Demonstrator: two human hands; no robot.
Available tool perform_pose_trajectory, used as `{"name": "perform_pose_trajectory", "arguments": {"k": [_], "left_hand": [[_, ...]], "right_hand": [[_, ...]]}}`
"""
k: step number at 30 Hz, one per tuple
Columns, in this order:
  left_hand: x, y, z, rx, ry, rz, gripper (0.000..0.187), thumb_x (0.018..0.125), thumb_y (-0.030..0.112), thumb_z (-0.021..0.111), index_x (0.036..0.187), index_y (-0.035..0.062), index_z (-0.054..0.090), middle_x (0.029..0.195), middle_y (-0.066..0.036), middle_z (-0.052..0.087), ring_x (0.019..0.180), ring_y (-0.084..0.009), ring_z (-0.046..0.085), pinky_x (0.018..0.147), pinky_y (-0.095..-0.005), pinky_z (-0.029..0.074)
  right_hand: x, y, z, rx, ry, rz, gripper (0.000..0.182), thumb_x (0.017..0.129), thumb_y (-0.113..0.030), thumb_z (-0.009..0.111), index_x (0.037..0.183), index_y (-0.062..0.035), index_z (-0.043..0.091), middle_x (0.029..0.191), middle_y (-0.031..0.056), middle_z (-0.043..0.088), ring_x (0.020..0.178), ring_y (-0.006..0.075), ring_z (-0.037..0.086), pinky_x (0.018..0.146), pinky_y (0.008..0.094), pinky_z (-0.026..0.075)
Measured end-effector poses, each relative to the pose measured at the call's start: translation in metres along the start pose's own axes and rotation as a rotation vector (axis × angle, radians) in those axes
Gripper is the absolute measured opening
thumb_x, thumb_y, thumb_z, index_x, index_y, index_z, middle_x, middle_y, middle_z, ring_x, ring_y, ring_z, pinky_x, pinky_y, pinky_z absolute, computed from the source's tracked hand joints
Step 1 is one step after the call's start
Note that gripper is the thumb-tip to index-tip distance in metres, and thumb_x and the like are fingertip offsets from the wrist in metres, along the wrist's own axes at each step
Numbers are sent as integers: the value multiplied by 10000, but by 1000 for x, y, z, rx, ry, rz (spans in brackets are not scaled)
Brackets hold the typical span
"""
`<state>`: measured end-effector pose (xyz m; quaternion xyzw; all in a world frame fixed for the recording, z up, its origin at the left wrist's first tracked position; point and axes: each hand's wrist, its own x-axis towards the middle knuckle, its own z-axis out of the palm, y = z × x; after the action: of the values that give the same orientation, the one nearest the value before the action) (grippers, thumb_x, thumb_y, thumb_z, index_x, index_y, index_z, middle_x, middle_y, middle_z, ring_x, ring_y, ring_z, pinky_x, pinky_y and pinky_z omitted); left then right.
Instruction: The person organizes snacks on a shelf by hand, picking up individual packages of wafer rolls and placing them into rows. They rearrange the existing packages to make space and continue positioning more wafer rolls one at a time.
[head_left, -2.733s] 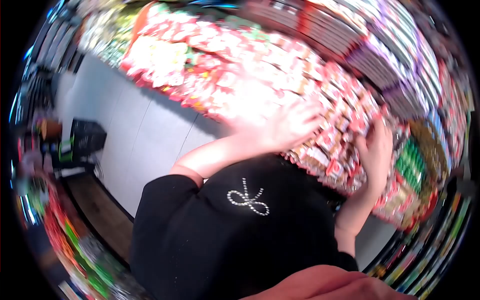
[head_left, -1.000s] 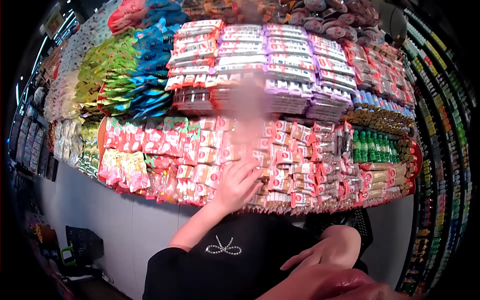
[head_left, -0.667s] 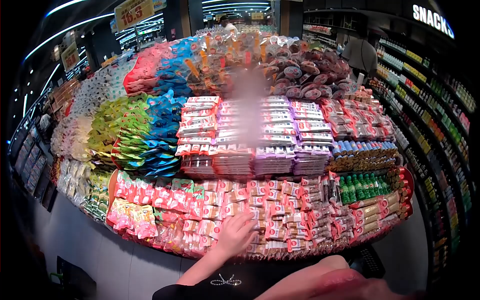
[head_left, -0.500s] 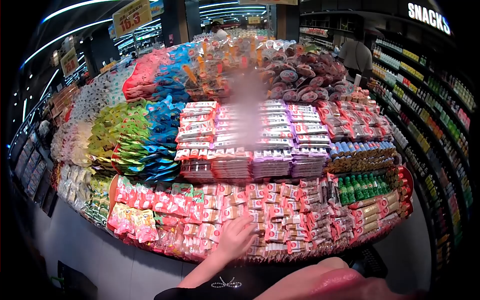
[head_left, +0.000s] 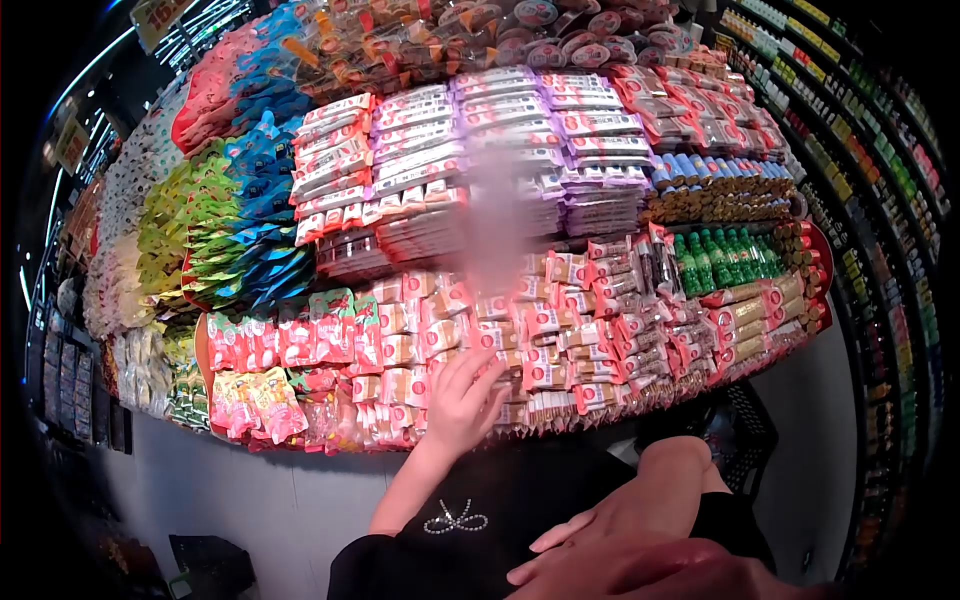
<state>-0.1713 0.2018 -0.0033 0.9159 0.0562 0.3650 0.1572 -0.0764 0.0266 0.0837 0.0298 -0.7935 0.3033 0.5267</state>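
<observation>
My left hand (head_left: pixel 464 402) reaches over the front row of the display, its fingers apart and slightly bent. The fingertips rest on or just over small brown snack bars in clear wrappers with red labels (head_left: pixel 490 336); actual contact is hard to judge. No pack is visible inside the hand. Held low before my black top (head_left: pixel 500 520), my right hand (head_left: pixel 610 520) has its fingers stretched out towards the left and no item showing in it. Part of this hand is covered at the bottom of the view. Pink-and-red pouches (head_left: pixel 330 330) lie left of the bars.
Behind the bars rise stacks of white-and-purple packs (head_left: pixel 505 110). Green bottle-shaped packs (head_left: pixel 725 262) stand at right. A black basket (head_left: pixel 745 430) is below the display's right front edge. Shelves of bottles (head_left: pixel 850 150) line the right side. A blurred patch covers the centre.
The view has tipped downward, so the display sits higher. My left hand remains at the brown bars. My right hand and more of the basket have come into sight.
</observation>
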Motion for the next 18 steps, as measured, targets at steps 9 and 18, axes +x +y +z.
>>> {"name": "perform_pose_trajectory", "arguments": {"k": [9,18], "left_hand": [[10,11,-13,9,-74,-82,398,654,30,700,1045,48,631,1141,-120,579,1058,-315,541,880,-402,404],[11,11,-9,70,-88,-53,427,633,-21,635,1058,28,627,1136,-118,583,1055,-312,543,890,-396,400]], "right_hand": [[19,-21,-17,204,-174,315,224,896,-117,450,1068,-41,572,1267,150,488,1304,446,284,984,625,307],[11,-19,-16,215,-143,273,207,916,-137,425,1033,-71,583,1247,101,510,1335,477,203,1035,576,205]]}}
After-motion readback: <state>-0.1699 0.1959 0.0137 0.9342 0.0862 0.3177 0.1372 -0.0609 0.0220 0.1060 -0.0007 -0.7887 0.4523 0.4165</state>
